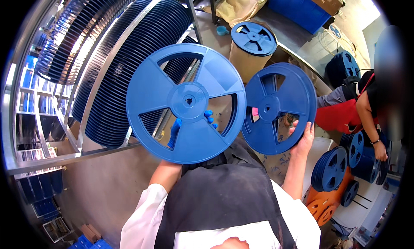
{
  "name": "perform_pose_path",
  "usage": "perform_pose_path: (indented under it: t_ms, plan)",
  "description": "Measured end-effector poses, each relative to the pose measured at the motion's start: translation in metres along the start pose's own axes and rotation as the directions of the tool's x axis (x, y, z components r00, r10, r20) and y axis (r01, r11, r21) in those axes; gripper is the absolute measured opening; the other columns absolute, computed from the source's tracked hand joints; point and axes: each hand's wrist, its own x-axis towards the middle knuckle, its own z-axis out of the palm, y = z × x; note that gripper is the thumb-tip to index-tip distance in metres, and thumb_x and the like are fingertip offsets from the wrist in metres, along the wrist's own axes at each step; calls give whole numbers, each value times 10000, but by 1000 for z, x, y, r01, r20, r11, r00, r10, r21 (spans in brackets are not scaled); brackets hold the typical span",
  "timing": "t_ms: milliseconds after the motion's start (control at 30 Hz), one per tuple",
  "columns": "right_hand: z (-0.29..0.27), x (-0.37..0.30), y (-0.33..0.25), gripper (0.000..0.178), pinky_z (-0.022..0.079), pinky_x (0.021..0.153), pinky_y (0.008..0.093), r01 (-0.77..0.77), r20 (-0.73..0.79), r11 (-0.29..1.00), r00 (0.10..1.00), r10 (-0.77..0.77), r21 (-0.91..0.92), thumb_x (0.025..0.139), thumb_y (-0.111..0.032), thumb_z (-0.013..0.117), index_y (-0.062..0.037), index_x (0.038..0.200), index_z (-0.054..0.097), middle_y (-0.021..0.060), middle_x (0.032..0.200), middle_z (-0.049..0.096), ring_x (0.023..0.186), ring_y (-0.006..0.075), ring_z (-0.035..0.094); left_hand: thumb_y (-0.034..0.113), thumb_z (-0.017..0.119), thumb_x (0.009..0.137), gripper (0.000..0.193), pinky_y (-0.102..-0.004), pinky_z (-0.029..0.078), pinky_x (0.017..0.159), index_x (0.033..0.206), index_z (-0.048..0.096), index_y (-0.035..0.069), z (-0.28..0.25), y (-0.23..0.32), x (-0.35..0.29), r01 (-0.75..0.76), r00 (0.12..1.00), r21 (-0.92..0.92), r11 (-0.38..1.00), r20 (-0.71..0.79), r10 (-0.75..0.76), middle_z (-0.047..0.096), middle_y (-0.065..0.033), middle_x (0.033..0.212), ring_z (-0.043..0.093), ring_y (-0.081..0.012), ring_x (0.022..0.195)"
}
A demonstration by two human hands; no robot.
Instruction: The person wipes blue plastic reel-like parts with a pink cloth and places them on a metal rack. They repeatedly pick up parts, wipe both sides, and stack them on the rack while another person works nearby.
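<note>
A large blue plastic reel (186,140) with three wedge-shaped openings is held upright in front of me. My left hand (174,133) grips it from behind; blue-covered fingers show through its openings, and the rest of the hand is hidden. Beside it on the right stands a second blue reel (290,94), which looks as thick as two or more discs together. My right hand (304,139), bare, is closed round its lower right rim, with fingertips showing at the opening. The two reels nearly meet or overlap at their facing edges.
A metal rack (103,72) on the left holds long rows of dark reels (114,98). Ahead, another blue reel (253,38) lies atop a tan drum-like stack (248,61). At right, a co-worker's arm (368,119) reaches beside more blue reels (330,169) and orange ones (317,210).
</note>
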Motion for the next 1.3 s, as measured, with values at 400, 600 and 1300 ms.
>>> perform_pose_path:
  t_ms: [400, 600, 1300]
  plan:
    - [-8, 24, 4, 417, 459, 581, 291, -34, 65, 865, 998, 1, 501, 972, -440, 479, -33, 994, 565, 91, 863, 594, 656, 164, 551, 512, 700, 774, 850, -500, 436, 1028, 1406, 362, 54, 1, 33, -24, -75, 995, 125, 989, -61, 83, 528, -181, 1255, 554, -309, 1124]
    - [4, 15, 21, 397, 484, 594, 291, -59, 162, 768, 985, -58, 638, 988, -431, 449, -63, 965, 596, 83, 863, 614, 684, 165, 584, 498, 705, 768, 850, -497, 435, 1029, 1406, 363, 53, -6, 58, -29, -81, 993, 193, 978, -71, 96, 526, -181, 1256, 550, -312, 1131]
    - [83, -53, -4, 415, 526, 605, 293, -26, 139, 867, 989, -50, 498, 982, -440, 449, -46, 1073, 540, 110, 862, 604, 691, 171, 619, 451, 723, 750, 848, -485, 434, 1032, 1406, 363, 52, -10, 68, 9, 36, 998, 319, 947, -53, -21, 521, -184, 1261, 535, -322, 1156]
